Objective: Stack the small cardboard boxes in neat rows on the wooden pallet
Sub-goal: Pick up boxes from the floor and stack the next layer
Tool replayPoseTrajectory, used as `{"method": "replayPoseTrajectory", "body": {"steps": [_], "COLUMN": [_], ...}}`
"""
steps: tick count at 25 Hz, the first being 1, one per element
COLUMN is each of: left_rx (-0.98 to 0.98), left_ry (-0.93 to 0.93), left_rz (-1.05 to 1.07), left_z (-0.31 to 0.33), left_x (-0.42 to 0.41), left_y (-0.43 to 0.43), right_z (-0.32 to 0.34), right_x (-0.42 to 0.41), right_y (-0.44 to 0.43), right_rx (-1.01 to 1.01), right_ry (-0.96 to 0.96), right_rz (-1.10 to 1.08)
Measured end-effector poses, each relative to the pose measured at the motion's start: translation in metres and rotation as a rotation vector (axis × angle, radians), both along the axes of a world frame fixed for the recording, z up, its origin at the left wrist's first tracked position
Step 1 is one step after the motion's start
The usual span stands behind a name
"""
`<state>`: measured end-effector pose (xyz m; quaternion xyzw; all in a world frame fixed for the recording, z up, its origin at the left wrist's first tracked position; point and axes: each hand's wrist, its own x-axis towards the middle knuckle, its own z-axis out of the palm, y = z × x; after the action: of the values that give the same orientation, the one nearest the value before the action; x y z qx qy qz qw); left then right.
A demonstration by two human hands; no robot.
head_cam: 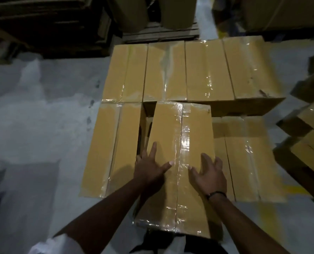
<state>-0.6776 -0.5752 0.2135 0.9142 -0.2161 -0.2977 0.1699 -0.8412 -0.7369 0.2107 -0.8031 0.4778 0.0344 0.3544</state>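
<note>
Placement of one box (194,129) is the step in hand. It lies at the centre of the frame, skewed slightly off the lines of its neighbours. Its far end is up against the back row (185,70) of four boxes and its near end reaches toward the person.

The left hand (149,167) lies flat on its top with fingers (153,149) spread. The right hand (209,175) rests on the top near the right edge, fingers (206,158) also loosely spread. Neither hand curls round anything.

A dark gap shows between this box and the left box (106,143). The right box (249,162) appears to sit lower.

The next move probably calls for a push and a small twist, to square the box and close that gap.

The wooden pallet under the stack is hidden by the cartons. Whether the right fingertips hook over the box edge cannot be told. Loose boxes (308,125) are cut off at the right edge of the frame, and the upper left is too dark to read.
</note>
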Motion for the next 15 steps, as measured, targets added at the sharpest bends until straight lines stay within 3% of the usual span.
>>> {"method": "replayPoseTrajectory", "body": {"steps": [6, 8, 12, 15], "left_rx": [-0.124, -0.049, 0.289, 0.243], "left_ry": [-0.127, -0.117, -0.161, -0.24], "left_rz": [0.069, 0.057, 0.019, 0.0], "left_z": [-0.062, -0.096, -0.145, -0.164], "left_x": [0.016, 0.03, 0.036, 0.032], "left_y": [0.004, 0.018, 0.046, 0.06], "right_z": [-0.079, -0.113, -0.156, -0.168], "right_x": [0.035, 0.05, 0.067, 0.059], "right_y": [-0.03, -0.033, -0.029, -0.018], "right_rx": [0.086, 0.182, 0.34, 0.269], "right_ry": [-0.055, -0.068, -0.035, -0.059], "right_rz": [0.152, 0.247, 0.298, 0.305]}}
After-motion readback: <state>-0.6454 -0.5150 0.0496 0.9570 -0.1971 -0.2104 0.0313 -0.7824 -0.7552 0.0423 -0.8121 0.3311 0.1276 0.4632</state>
